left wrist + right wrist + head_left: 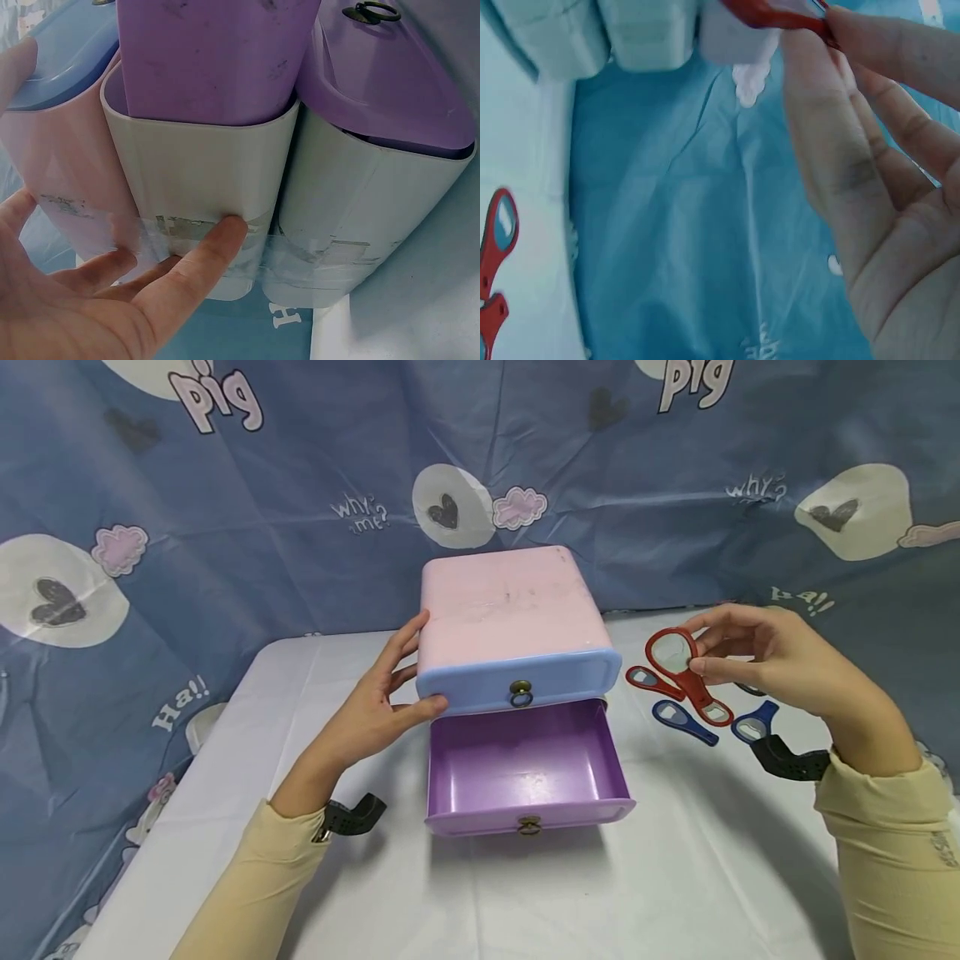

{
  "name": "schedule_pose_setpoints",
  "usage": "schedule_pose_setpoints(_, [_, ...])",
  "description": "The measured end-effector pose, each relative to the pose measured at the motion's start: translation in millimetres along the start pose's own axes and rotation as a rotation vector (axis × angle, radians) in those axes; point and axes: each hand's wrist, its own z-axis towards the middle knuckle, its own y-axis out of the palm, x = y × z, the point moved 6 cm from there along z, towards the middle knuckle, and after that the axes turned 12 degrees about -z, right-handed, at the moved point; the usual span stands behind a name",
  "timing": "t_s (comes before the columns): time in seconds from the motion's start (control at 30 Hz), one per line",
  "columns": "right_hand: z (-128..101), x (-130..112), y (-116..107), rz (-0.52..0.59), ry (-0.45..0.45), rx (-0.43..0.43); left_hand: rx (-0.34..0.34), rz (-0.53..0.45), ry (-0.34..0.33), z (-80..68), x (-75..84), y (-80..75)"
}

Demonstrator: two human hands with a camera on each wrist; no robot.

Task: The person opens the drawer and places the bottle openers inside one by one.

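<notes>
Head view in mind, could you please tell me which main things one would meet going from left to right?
Left hand → pink-topped drawer unit → held red bottle opener → right hand.

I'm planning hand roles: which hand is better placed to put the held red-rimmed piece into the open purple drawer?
Likely the right hand: it pinches the red-rimmed piece, right of the open purple drawer. The left hand touches the left side of the drawer unit, so it seems suited to steadying.
</notes>
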Motion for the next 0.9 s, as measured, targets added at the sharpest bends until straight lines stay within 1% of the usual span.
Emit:
schedule_pose_setpoints(0.2, [-3.1, -15.8, -2.4, 0.042, -0.004, 0.050, 0.000, 0.015, 0.005, 2.3, 1.4, 1.1])
schedule_pose_setpoints(0.43, [-5.4, -44.5, 1.9, 0.047, -0.059, 0.039, 0.002, 0.033, 0.000, -0.5, 2.0, 1.2])
schedule_pose_setpoints(0.57, [-8.2, -57.6, 0.2, 0.051, -0.071, 0.043, 0.005, 0.033, -0.001, -1.8, 1.9, 0.8])
schedule_pose_setpoints(0.7, [-10.7, -65.0, -1.5, 0.043, -0.075, 0.047, 0.008, 0.038, 0.005, -2.1, 2.9, 0.3])
schedule_pose_setpoints(0.9, [-18.2, -72.4, -2.2, 0.044, -0.115, 0.045, 0.010, 0.043, -0.008, -1.4, 2.3, 0.4])
